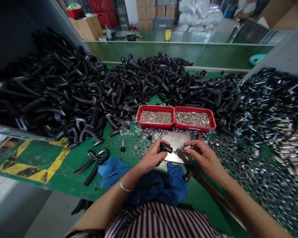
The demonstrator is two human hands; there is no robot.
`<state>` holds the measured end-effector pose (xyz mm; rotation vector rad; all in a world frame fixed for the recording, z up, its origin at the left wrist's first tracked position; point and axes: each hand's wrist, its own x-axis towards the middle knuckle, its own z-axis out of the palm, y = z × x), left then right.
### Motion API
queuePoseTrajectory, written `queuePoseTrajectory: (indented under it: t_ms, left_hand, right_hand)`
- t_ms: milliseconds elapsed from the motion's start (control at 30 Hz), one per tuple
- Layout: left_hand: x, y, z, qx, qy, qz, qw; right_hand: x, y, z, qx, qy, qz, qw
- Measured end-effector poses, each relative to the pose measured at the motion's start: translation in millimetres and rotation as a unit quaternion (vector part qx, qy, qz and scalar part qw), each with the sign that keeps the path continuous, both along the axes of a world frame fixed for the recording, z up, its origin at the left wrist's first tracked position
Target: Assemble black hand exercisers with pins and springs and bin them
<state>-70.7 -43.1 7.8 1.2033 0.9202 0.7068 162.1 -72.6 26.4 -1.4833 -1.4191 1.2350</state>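
My left hand (157, 154) is closed on a small black part (166, 147) over the left side of a metal plate (176, 136). Between the thumb and fingers of my right hand (203, 153) is a metal spring (188, 147), above the plate's right side. The black part and the spring are apart. Behind the plate stand two red trays, the left one (155, 125) with tiny metal pieces and the right one (195, 127) with small pins. An assembled black handle piece with a spring (94, 162) lies at the left on the green table.
Black handles (89, 89) are heaped across the back and left. Metal rings (253, 175) and silver cylinders (294, 152) cover the right. A blue cloth (149, 185) lies before me, beside a hammer (201, 178). A black knob with a bolt (123, 148) stands left of the plate.
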Motion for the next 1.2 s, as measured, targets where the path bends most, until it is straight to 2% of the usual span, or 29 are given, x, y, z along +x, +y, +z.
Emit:
queuePoseTrajectory:
  t_ms: [100,233,333,467,567,667,767,833,933,1033,1100,1200]
  left_hand:
    - [10.8,4.6,-9.2,-0.009,0.0,0.052,0.999]
    - [20.7,7.9,-12.8,0.017,0.021,0.052,0.998]
    - [21.9,6.5,-12.6,0.029,-0.005,0.046,0.999]
    - [22.2,2.7,-11.8,0.065,-0.04,0.05,0.996]
    - [25.4,-0.2,-10.5,0.085,0.008,0.084,0.993]
    - [30.6,-3.7,-9.9,0.08,0.009,0.09,0.993]
    - [32.6,-5.7,-9.2,0.074,0.021,0.088,0.993]
    - [30.2,-4.8,-7.0,0.095,0.071,0.068,0.991]
    - [23.1,-0.8,-0.8,0.193,0.162,0.011,0.968]
    - [17.2,2.4,5.4,0.308,0.204,-0.021,0.929]
    - [15.8,2.2,7.4,0.343,0.202,-0.009,0.917]
    - [17.0,-1.2,5.4,0.379,0.184,0.019,0.907]
  right_hand:
    - [-6.7,-6.9,-1.1,0.016,-0.021,-0.015,1.0]
    - [-10.1,-8.2,-4.7,0.001,-0.038,-0.005,0.999]
    - [-11.7,-6.3,-2.5,-0.059,0.083,-0.019,0.995]
    - [-17.1,-3.8,0.5,-0.137,0.257,-0.062,0.955]
    - [-20.7,-1.9,-4.8,-0.157,0.319,-0.074,0.932]
    - [-21.3,-1.5,-11.6,-0.17,0.348,-0.076,0.919]
    - [-18.0,-2.8,-11.1,-0.184,0.328,-0.043,0.925]
    - [-14.3,-3.3,-5.9,-0.176,0.264,-0.015,0.948]
    - [-9.8,-3.3,3.8,-0.106,0.104,0.021,0.989]
    - [-11.5,-5.4,9.1,0.002,-0.035,0.012,0.999]
    - [-17.0,-8.9,8.7,0.041,-0.048,-0.025,0.998]
    - [-28.3,-14.2,3.5,0.025,0.049,-0.074,0.996]
